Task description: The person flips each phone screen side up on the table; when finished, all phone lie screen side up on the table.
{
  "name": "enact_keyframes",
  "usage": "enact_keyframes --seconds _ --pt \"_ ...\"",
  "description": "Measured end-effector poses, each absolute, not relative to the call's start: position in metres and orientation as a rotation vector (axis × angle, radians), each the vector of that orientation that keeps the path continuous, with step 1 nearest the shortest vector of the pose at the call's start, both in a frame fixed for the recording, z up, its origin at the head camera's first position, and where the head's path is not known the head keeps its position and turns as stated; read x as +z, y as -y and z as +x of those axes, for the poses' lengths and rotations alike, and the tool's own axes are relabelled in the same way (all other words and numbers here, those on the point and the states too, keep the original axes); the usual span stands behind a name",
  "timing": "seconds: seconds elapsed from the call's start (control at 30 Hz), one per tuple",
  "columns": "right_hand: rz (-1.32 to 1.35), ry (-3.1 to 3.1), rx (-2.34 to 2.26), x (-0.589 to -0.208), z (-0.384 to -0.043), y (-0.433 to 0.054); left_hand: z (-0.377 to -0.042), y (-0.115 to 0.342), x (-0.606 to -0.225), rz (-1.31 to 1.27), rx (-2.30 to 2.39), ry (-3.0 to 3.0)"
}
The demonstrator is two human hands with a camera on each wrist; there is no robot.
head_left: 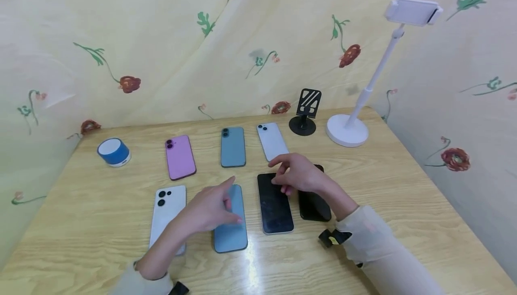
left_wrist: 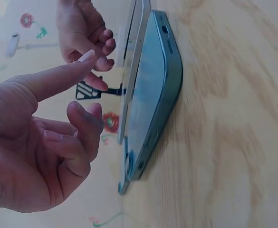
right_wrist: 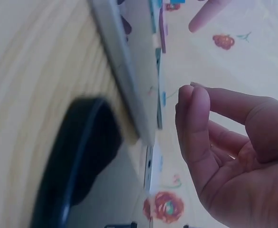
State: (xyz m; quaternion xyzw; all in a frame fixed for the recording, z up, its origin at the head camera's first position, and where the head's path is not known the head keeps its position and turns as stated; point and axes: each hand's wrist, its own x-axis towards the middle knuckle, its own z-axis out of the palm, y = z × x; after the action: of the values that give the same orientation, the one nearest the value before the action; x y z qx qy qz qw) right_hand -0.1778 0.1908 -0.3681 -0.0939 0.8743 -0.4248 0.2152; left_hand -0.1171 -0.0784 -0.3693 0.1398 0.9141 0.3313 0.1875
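Note:
My left hand (head_left: 206, 209) hovers over a blue phone (head_left: 231, 239) in the front row, its fingers loosely bent and holding nothing. In the left wrist view that phone (left_wrist: 150, 95) lies on the table, apart from the fingers. A white phone (head_left: 167, 216) with several camera lenses is partly hidden behind the left forearm. My right hand (head_left: 300, 173) is above a phone with a black screen facing up (head_left: 276, 212) and a dark phone (head_left: 315, 207), which its wrist partly covers. The right wrist view shows the thumb and fingertips close together, with nothing between them.
Behind lie a purple phone (head_left: 180, 156), another blue phone (head_left: 233, 147) and a white phone (head_left: 271, 140), backs up. A blue-and-white cylinder (head_left: 114, 152) stands far left. A black phone stand (head_left: 303, 124) and a tall white stand (head_left: 347, 131) are at the back right, near the wall.

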Motion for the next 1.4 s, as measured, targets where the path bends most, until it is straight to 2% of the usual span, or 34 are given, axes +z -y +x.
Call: enact_keyframes --seconds 0.53,0.93,1.4 --pt "-0.39 -2.237 -1.224 -0.379 -0.181 -0.147 -0.088 0.115 -0.377 0.213 1.042 -2.459" --pt "-0.331 -2.21 -1.155 -0.389 -0.18 -0.13 -0.077 0.114 -0.39 0.337 1.055 -2.419" --pt "-0.359 -2.244 -1.111 -0.387 -0.178 -0.117 -0.074 0.11 -0.392 0.307 0.942 -2.528"
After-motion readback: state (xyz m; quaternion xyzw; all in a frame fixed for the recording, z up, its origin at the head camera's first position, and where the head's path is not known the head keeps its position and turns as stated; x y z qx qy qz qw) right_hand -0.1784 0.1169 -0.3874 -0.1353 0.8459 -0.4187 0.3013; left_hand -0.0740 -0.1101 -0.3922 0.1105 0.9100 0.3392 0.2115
